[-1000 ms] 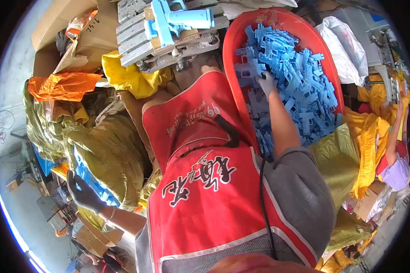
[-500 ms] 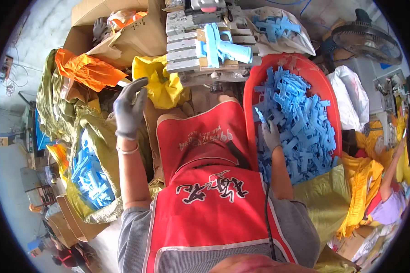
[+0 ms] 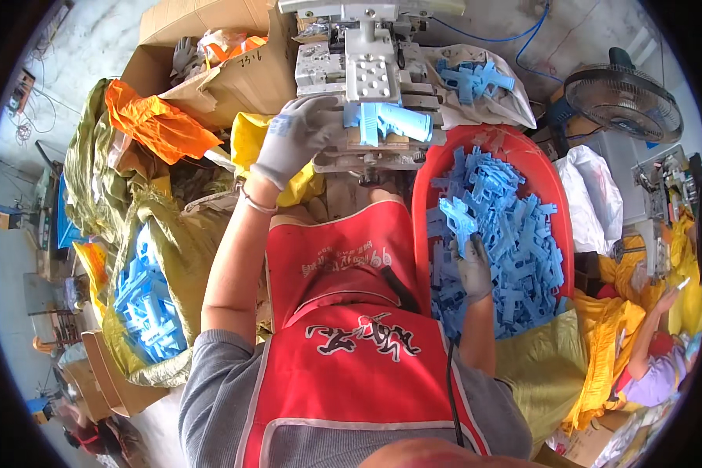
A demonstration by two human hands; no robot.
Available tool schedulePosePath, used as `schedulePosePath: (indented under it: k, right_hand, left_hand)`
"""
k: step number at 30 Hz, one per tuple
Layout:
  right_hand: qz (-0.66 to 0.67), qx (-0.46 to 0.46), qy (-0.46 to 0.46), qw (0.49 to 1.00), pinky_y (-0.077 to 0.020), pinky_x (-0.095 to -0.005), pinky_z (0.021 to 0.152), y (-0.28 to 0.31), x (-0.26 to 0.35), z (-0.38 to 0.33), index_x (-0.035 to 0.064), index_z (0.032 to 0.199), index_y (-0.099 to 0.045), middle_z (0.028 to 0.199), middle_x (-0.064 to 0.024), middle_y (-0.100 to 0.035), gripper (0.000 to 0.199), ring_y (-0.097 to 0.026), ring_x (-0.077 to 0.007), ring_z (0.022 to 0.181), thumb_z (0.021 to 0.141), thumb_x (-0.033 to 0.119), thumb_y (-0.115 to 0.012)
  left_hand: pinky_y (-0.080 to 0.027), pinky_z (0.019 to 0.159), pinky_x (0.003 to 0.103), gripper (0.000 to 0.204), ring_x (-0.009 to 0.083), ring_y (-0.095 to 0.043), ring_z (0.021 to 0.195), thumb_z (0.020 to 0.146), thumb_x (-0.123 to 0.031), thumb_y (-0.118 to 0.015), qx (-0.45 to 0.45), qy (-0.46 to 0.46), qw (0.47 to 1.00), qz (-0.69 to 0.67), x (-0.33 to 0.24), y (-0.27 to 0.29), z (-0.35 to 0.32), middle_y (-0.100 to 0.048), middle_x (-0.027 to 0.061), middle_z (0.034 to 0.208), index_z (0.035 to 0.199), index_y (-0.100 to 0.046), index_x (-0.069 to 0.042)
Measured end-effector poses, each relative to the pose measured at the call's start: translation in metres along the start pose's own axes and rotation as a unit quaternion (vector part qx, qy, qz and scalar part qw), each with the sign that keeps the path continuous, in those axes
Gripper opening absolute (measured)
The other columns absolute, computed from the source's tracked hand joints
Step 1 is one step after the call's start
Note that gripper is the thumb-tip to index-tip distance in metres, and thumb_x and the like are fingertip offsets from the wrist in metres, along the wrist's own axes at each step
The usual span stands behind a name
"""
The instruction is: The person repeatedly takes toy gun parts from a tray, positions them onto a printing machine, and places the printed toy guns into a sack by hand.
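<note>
A light blue toy pistol (image 3: 402, 123) lies on the fixture of a metal machine (image 3: 370, 70), partly hidden under a block with holes. My left hand (image 3: 296, 139), in a grey glove, reaches to the left end of this fixture, its fingers stretched toward the pistol. Whether the fingertips touch it I cannot tell. At the right, my gloved right hand (image 3: 474, 273) is closed on the lower end of another blue toy pistol (image 3: 458, 218), held above a red tub (image 3: 563, 226). Many similar blue pistol pieces (image 3: 515, 234) fill the tub.
More blue pieces lie in a sack (image 3: 144, 304) at left and on a white bag (image 3: 476, 82) behind the tub. A cardboard box (image 3: 249, 82) stands far left beside orange cloth (image 3: 160, 129). A black fan (image 3: 624, 101) stands far right; another person's arm (image 3: 643, 331) shows below it.
My left hand has moved right and forward to the machine. The holed block now hangs over the fixture's pistol. My right hand has brought a toy pistol into clearer view above the tub.
</note>
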State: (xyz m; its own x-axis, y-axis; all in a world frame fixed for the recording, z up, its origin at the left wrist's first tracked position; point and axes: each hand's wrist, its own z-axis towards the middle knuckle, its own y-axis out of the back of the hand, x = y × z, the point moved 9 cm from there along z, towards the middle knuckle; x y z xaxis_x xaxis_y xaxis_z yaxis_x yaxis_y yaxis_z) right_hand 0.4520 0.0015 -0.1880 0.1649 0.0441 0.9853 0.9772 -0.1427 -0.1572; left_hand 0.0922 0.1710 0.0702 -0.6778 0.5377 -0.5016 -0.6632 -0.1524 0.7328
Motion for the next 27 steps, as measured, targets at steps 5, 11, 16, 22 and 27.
schedulePosePath:
  k: [5,11,16,22,27]
  right_hand:
    - [0.113,-0.031,-0.063,0.991,-0.0463,-0.0288,0.087,-0.015,0.023,-0.005,0.0037,0.134,-0.046,0.121,-0.0068,-0.055,0.039,-0.057,-0.0154,0.100,0.098,0.020,-0.052]
    - [0.088,-0.032,-0.005,0.996,-0.0463,-0.0328,0.092,-0.022,0.064,0.009,0.0011,0.136,-0.042,0.121,-0.0130,-0.056,0.040,-0.057,-0.0188,0.106,0.099,0.014,-0.049]
    - [0.111,0.010,0.098,0.989,-0.0446,-0.0374,0.098,-0.046,0.134,0.050,0.0005,0.135,-0.042,0.125,-0.0134,-0.055,0.039,-0.055,-0.0207,0.116,0.099,0.014,-0.048]
    - [-0.063,0.029,0.181,0.981,-0.0425,-0.0334,0.099,-0.102,0.205,0.101,0.0007,0.133,-0.047,0.123,-0.0095,-0.056,0.036,-0.054,-0.0170,0.115,0.098,0.010,-0.048]
    - [-0.105,0.087,0.229,0.964,-0.0452,-0.0314,0.096,-0.137,0.223,0.112,0.0004,0.133,-0.047,0.123,-0.0097,-0.057,0.037,-0.058,-0.0181,0.110,0.097,0.009,-0.051]
  left_hand:
    - [-0.051,0.085,0.035,0.049,0.0272,-0.065,0.098,0.078,-0.014,-0.074,0.039,-0.007,0.998,-0.057,-0.003,-0.013,0.015,-0.064,0.0167,0.109,0.122,-0.057,-0.002]
    - [-0.051,0.081,0.033,0.045,0.0205,-0.067,0.091,0.078,-0.018,-0.076,0.072,0.026,0.993,-0.087,-0.001,-0.020,0.025,-0.069,0.0143,0.102,0.117,-0.061,-0.002]
    - [-0.053,0.076,0.033,0.036,0.0220,-0.068,0.083,0.078,-0.021,-0.075,0.050,0.043,0.987,-0.145,-0.003,-0.014,0.022,-0.070,0.0134,0.090,0.107,-0.065,-0.003]
    - [-0.052,0.080,0.030,0.035,0.0146,-0.067,0.088,0.079,-0.018,-0.076,0.020,0.059,0.987,-0.146,0.008,-0.012,0.019,-0.070,0.0106,0.097,0.108,-0.065,-0.002]
    - [-0.052,0.079,0.027,0.031,0.0133,-0.068,0.089,0.079,-0.013,-0.072,-0.094,0.058,0.974,-0.196,0.037,0.034,-0.014,-0.071,0.0086,0.095,0.108,-0.065,-0.001]
